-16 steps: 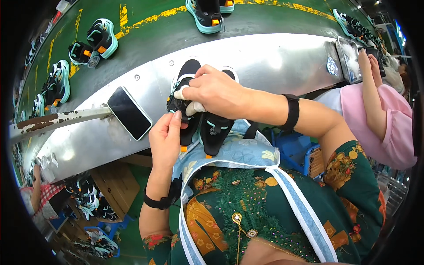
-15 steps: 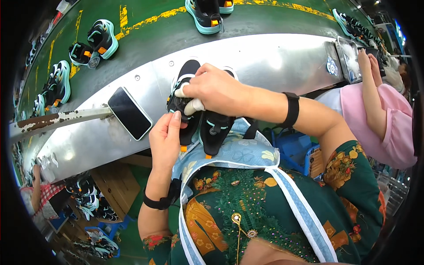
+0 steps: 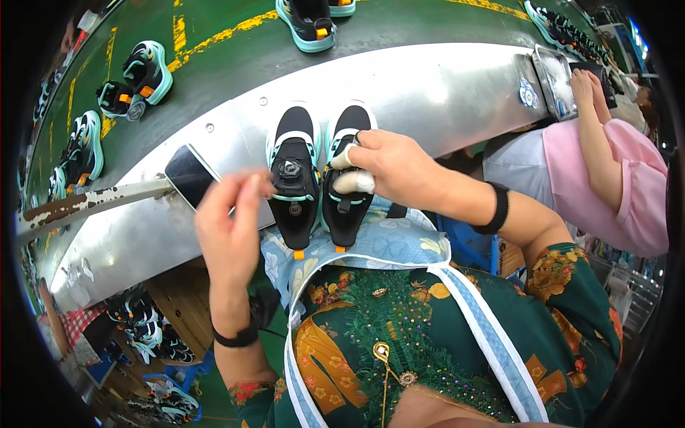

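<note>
Two black sport shoes with mint-green edging stand side by side before me, toes away, heels over my apron (image 3: 399, 239). The left shoe (image 3: 294, 210) shows a round dial (image 3: 291, 170) on its tongue. My right hand (image 3: 403, 167), white covers on two fingertips, is closed at the upper of the right shoe (image 3: 346, 227); what lies under its fingers is hidden. My left hand (image 3: 230, 225) is lifted just left of the left shoe, apart from it, with thumb and fingers drawn close together and smeared by motion.
The shoes' front parts rest on a curved metal ledge (image 3: 435, 85). A phone (image 3: 189, 175) lies left, beside a chipped metal bar (image 3: 93, 203). Beyond runs a green surface (image 3: 221, 64) carrying more shoes (image 3: 148, 71). At right, a person in pink (image 3: 589, 153) sits beside a clear tray (image 3: 555, 82).
My right hand has moved from the left shoe to the right one. My left hand has come away leftward from the left shoe, uncovering its dial.
</note>
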Motion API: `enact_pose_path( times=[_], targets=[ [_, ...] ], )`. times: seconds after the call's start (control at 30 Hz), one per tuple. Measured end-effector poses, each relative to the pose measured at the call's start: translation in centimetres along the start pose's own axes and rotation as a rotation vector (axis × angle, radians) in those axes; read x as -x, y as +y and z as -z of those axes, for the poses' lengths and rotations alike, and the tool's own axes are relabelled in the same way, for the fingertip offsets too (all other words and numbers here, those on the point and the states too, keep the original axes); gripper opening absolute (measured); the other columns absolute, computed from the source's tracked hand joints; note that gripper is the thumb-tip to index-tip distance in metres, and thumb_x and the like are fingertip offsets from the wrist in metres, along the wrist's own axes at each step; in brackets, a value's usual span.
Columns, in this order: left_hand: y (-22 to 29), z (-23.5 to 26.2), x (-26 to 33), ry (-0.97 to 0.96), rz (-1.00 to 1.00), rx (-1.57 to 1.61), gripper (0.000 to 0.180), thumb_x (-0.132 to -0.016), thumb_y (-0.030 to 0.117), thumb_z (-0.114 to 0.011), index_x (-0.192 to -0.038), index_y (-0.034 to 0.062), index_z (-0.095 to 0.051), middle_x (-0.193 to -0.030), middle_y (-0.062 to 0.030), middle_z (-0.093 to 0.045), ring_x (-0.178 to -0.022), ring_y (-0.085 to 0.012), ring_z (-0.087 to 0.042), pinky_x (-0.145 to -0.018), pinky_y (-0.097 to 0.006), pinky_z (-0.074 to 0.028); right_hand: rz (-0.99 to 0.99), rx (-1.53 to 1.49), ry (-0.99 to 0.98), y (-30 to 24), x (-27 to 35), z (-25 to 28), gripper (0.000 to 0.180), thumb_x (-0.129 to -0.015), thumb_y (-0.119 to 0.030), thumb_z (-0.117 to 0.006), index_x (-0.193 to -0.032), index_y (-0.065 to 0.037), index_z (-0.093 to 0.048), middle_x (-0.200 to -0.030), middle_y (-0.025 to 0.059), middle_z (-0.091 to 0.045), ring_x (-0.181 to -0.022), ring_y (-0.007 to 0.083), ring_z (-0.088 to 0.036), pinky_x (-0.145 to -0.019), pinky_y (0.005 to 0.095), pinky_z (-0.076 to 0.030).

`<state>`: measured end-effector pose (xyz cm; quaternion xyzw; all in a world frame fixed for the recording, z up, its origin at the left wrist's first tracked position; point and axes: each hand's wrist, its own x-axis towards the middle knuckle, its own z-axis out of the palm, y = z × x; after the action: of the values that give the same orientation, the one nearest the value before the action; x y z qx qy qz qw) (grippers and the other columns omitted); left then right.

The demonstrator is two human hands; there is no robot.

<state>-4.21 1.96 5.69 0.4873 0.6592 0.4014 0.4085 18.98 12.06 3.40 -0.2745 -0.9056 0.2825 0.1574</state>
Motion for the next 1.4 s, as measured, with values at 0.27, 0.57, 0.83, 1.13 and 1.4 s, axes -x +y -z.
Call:
enact_pose_path(
  times=[0.27,0.57,0.83,1.13,1.4],
  targets=[
    [-0.5,-3.3,-5.1,-0.239,-0.245,-0.344,0.024,-0.074,0.008,-0.073,-0.097,0.004,-0.067,-0.08,-0.004,-0.054,-0.074,-0.0176,-0.048,-0.064,-0.029,-0.039,-0.073,-0.056,-0.008,1.4,1.7,0.6,0.032,-0.079,-0.033,-0.072,-0.097,-0.008,-0.062,-0.073,0.0104,-0.055,-0.071,0.0327,-0.059,-0.063,0.0422,-0.048],
    [0.7,-4.1,-6.8,-0.384,-0.142,-0.284,0.026,-0.072,0.01,-0.077,-0.095,0.0049,-0.067,-0.082,-0.0073,-0.056,-0.087,-0.0249,-0.054,-0.075,-0.034,-0.045,-0.119,-0.184,-0.09,3.0,2.0,3.1,0.035,-0.083,-0.024,-0.072,-0.115,-0.013,-0.065,-0.08,0.0112,-0.053,-0.075,0.0304,-0.057,-0.068,0.0381,-0.047],
    [-2.5,-4.4,-7.9,-0.506,0.044,0.227,0.052,-0.077,0.003,-0.066,-0.128,0.0013,-0.056,-0.104,-0.003,-0.059,-0.087,-0.0084,-0.051,-0.079,-0.023,-0.043,-0.201,-0.316,0.054,5.1,2.3,2.2,0.024,-0.082,-0.027,-0.07,-0.097,-0.009,-0.063,-0.079,0.0134,-0.057,-0.075,0.0353,-0.06,-0.067,0.045,-0.048],
    [-0.9,-4.8,-9.2,-0.581,-0.079,-0.143,0.038,-0.077,0.007,-0.068,-0.115,0.0038,-0.064,-0.108,-0.0017,-0.063,-0.083,-0.0116,-0.049,-0.074,-0.026,-0.039,-0.161,-0.033,0.182,5.1,2.8,1.6,0.026,-0.08,-0.026,-0.073,-0.095,-0.007,-0.063,-0.073,0.0122,-0.056,-0.068,0.0331,-0.059,-0.061,0.0416,-0.047],
    [0.8,-5.9,-9.5,-0.626,-0.194,-0.296,0.045,-0.075,0.006,-0.071,-0.119,0.0036,-0.062,-0.095,-0.0035,-0.055,-0.083,-0.0126,-0.05,-0.075,-0.025,-0.041,-0.222,-0.063,0.105,5.1,3.7,0.9,0.028,-0.08,-0.029,-0.072,-0.096,-0.009,-0.063,-0.084,0.0125,-0.057,-0.081,0.0323,-0.06,-0.068,0.0432,-0.048]
  ],
)
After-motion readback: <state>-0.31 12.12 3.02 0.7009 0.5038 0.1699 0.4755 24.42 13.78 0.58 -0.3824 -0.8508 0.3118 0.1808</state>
